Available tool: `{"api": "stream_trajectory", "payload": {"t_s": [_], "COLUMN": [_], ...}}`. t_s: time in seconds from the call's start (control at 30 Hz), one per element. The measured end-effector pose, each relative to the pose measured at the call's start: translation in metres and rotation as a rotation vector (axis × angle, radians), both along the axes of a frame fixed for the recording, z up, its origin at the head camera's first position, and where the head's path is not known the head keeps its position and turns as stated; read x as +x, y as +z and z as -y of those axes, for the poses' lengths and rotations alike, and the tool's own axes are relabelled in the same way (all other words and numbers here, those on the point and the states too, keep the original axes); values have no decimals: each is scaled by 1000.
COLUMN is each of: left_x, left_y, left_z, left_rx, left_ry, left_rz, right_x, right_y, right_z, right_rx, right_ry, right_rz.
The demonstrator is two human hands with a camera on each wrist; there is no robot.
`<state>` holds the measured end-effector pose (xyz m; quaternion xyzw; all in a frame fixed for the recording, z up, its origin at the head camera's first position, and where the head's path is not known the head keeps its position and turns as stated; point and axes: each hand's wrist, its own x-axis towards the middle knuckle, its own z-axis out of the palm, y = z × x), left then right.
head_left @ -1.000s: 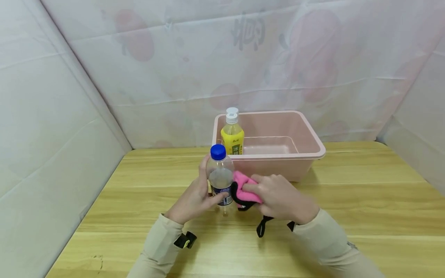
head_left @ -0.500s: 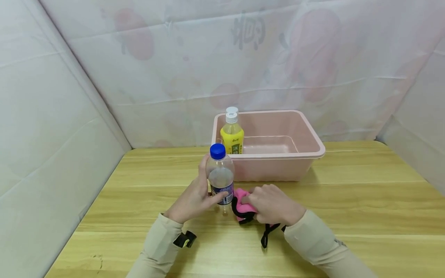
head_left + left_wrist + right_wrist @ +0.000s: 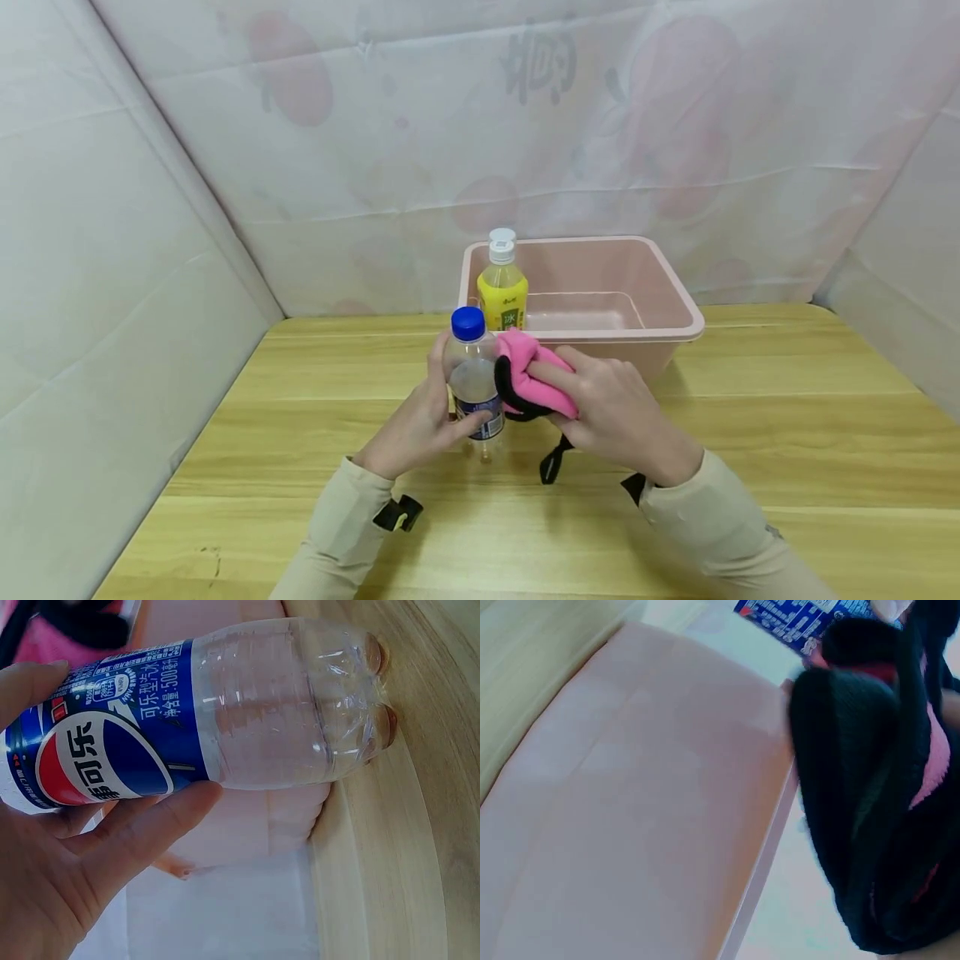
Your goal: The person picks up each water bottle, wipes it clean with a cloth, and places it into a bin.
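Nearest to me, two beige sleeves come in over the wooden table (image 3: pixel 750 433). The left hand (image 3: pixel 416 425) is wrapped around a clear plastic bottle (image 3: pixel 474 379) with a blue cap, thumb across the blue label and fingers behind it, keeping it upright. The left wrist view shows the bottle's lumpy base just at the tabletop, though I cannot tell whether it actually rests there. The bottle looks empty or nearly so.

Just to the right of that hand, the right hand (image 3: pixel 615 412) grips a bunched pink cloth (image 3: pixel 536 379) with black trim, fingers curled over it, and presses it against the side of the bottle, up near the shoulder above the label. A black strap (image 3: pixel 553 461) dangles below the right hand toward the table.

Beyond both hands stands a pale pink plastic tub (image 3: pixel 637 333), close behind the cloth. Inside it, at the left end, directly past the held bottle, a yellow-labelled drink bottle (image 3: pixel 502 287) with a white cap stands upright. Behind everything hangs a white, faintly printed sheet (image 3: pixel 375 125).
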<state>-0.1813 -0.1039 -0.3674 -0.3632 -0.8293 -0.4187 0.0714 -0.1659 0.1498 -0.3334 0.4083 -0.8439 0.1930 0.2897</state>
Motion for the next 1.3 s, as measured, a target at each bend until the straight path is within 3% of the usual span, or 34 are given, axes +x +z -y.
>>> {"api": "stream_trajectory", "payload": {"t_s": [0.13,0.23,0.87,1.03,1.2,1.3], "left_x": [-1,-2,-2,0,2,2], "left_y": [0,0,0,1,1,1], "left_z": [0,-1,-1,0,0,0], "left_rx": [2,0,-19,-23,-31,-33], "left_ry": [-19,-30,-6,15,25,32], "left_rz": [-17,-33,-29,-46,-30,-23], "right_x": [-1,-2,2,1,-3,-4], "right_y": [0,0,5,1,-18,-28], "right_z": [2,2,-2,-1,5,10], "right_rx": [-133,-162,-70,80,321,401], "right_ry": [41,54,48,56,59,48], "right_rz": [-75,-92,-88,47,354,486]}}
